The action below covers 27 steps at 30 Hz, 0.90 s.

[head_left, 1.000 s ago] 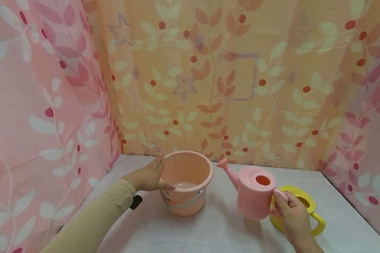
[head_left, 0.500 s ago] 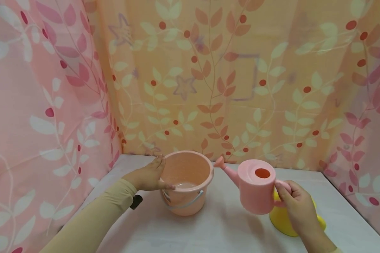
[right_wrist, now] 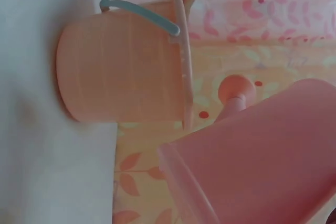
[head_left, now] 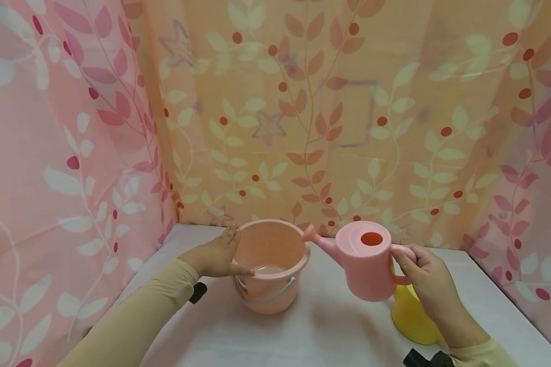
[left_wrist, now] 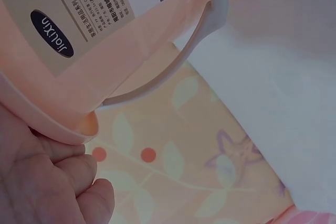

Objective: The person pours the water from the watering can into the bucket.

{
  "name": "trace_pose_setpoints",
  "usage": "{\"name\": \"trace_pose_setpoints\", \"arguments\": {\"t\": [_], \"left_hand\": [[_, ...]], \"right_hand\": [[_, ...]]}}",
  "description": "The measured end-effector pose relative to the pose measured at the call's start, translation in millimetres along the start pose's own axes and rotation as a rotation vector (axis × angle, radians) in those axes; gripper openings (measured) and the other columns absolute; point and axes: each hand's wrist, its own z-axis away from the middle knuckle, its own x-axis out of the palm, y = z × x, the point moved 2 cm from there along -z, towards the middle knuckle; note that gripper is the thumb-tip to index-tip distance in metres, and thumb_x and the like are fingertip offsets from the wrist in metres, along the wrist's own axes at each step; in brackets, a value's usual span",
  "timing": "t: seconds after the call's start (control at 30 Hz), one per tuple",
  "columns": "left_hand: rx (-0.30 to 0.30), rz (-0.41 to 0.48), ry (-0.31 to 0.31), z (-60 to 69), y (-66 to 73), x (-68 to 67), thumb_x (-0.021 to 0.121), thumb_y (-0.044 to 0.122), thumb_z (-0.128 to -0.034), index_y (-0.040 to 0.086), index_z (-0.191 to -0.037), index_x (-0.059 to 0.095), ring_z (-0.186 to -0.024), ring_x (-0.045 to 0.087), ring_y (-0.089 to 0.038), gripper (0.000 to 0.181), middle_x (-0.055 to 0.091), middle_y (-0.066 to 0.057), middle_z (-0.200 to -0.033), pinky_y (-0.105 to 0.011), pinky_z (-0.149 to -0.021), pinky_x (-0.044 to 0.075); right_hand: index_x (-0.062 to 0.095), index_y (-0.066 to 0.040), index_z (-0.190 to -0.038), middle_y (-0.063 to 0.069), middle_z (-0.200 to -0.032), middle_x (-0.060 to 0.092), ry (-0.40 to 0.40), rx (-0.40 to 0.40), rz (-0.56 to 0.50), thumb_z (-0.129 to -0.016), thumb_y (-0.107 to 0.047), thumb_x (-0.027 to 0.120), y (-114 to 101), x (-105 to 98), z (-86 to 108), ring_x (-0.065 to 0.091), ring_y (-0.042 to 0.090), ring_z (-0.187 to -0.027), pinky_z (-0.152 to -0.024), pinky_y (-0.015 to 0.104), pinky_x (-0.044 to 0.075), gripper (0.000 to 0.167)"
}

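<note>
A peach plastic bucket point(head_left: 271, 295) with a grey handle point(head_left: 268, 296) stands upright on the white tabletop. My left hand point(head_left: 216, 255) rests on its left rim, the fingers fairly straight and the thumb laid along the near rim. In the left wrist view, the fingertips point(left_wrist: 97, 200) lie beside the bucket's rim. My right hand point(head_left: 424, 267) grips the handle of a pink watering can point(head_left: 367, 275), raised above the table. The can's spout rose point(head_left: 310, 233) is at the bucket's right rim; whether it touches cannot be told. No water shows.
A yellow container point(head_left: 413, 318) stands on the white tabletop point(head_left: 330, 341) behind my right hand, partly hidden by it. Leaf-patterned curtains point(head_left: 275, 168) enclose the back and both sides.
My right hand has raised the pink watering can and moved it left, bringing its spout to the bucket's rim. The left hand and bucket have stayed in place.
</note>
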Motion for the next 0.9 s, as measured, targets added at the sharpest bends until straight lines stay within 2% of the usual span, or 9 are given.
{"name": "trace_pose_setpoints", "arguments": {"t": [0.17,0.4,0.63,0.9], "left_hand": [[0.007,-0.041,0.003,-1.5,-0.4,-0.1,0.043,0.08,-0.0703,-0.01,-0.142,0.013,-0.138,0.004,-0.034,0.119,0.005,-0.025,-0.149,-0.046,-0.11,0.015],[0.002,-0.064,-0.001,-2.8,-0.7,1.9,0.041,0.081,-0.0703,-0.008,-0.143,0.013,-0.138,0.005,-0.034,0.119,0.005,-0.024,-0.149,-0.045,-0.11,0.016],[0.011,-0.06,0.003,-3.2,0.5,0.8,0.042,0.081,-0.0706,-0.01,-0.142,0.014,-0.138,0.006,-0.035,0.118,0.006,-0.026,-0.149,-0.046,-0.109,0.016],[0.002,-0.067,-0.007,-1.3,1.5,-0.3,0.042,0.08,-0.0711,-0.009,-0.142,0.014,-0.138,0.006,-0.035,0.118,0.006,-0.025,-0.149,-0.045,-0.11,0.016]], "right_hand": [[0.05,0.0,-0.079,0.007,-0.068,0.039,-0.024,-0.034,-0.029,-0.09,-0.035,0.056,-7.4,2.5,-3.5,0.044,0.019,-0.07,-0.061,0.036,0.055,0.037],[0.051,0.001,-0.084,0.008,-0.076,0.04,-0.066,-0.031,-0.034,-0.089,-0.038,0.056,-16.5,8.3,-8.8,0.044,0.022,-0.077,-0.062,0.036,0.055,0.04],[0.055,0.0,-0.092,0.011,-0.088,0.049,-0.096,-0.051,0.046,-0.089,-0.043,0.053,-25.1,11.8,-15.6,0.046,0.023,-0.089,-0.064,0.035,0.055,0.043],[0.056,-0.002,-0.1,0.013,-0.092,0.053,-0.112,-0.06,0.128,-0.089,-0.046,0.051,-33.1,11.6,-23.9,0.048,0.027,-0.093,-0.066,0.034,0.053,0.046]]}}
